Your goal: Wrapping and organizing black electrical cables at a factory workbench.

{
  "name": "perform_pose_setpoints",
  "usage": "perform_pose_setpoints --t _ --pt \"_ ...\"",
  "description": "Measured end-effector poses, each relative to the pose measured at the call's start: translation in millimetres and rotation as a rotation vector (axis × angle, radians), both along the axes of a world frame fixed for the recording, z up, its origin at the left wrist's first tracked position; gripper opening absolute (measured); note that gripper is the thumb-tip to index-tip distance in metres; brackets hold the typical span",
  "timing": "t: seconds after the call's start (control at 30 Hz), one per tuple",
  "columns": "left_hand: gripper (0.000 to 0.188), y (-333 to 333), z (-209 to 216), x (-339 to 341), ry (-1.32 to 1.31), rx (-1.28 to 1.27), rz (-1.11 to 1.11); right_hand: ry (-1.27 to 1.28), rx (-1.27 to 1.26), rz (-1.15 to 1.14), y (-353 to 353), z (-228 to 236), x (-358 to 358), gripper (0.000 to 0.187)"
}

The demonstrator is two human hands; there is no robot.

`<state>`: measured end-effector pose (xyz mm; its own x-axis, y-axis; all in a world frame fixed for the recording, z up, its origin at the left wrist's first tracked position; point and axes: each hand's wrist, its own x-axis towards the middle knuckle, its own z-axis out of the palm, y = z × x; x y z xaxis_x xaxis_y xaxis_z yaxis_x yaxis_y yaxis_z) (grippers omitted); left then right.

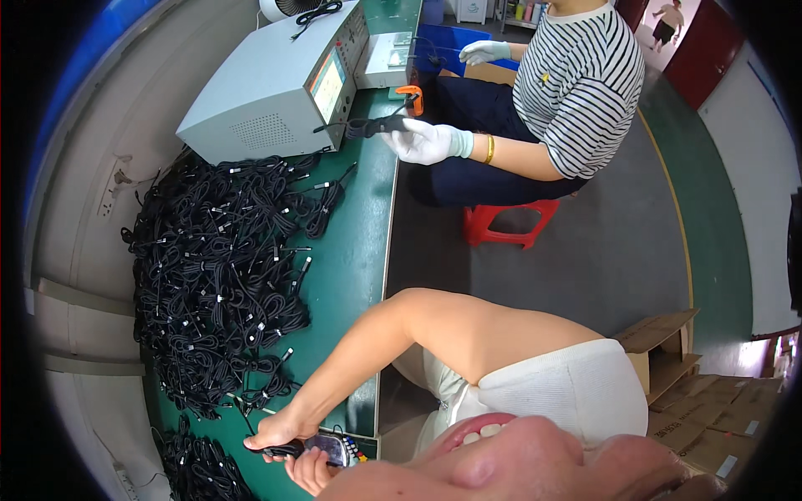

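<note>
My right hand (280, 430) is closed round a black cable bundle (286, 449) at the lower edge of the green table. Close beside it, my left hand (309, 470) has its fingers curled against a small device with a clear, greyish face (337, 451). What those fingers grip is partly hidden. Small coloured parts (359, 452) in yellow, red and blue line one side of the device. Beyond my right hand lies a big heap of coiled black cables (221, 259) with silver plugs. A smaller cable pile (200, 463) sits on the near side.
A co-worker in a striped shirt sits on a red stool (510, 221), holding a black cable (368, 127) in a gloved hand (426, 142). A large grey instrument with a screen (259, 92) stands on the green table (351, 242). Cardboard boxes (710, 409) are stacked at right.
</note>
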<state>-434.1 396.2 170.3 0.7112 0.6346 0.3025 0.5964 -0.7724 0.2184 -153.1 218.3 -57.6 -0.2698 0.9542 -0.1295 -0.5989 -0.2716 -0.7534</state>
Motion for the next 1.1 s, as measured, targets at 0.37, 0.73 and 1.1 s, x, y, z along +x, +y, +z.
perform_pose_setpoints --t 0.37,0.73,1.1 --pt "0.018 -170 -188 153 -0.865 -0.547 -0.193 -0.962 0.602 -0.432 -17 -23 -4 0.048" --pt "0.025 -197 -193 160 -0.965 -0.824 0.182 -1.021 0.853 -0.692 -21 -2 11 0.032" --pt "0.029 -195 -199 181 -0.965 -0.908 0.078 -1.047 0.821 -0.49 -20 -15 6 0.07"
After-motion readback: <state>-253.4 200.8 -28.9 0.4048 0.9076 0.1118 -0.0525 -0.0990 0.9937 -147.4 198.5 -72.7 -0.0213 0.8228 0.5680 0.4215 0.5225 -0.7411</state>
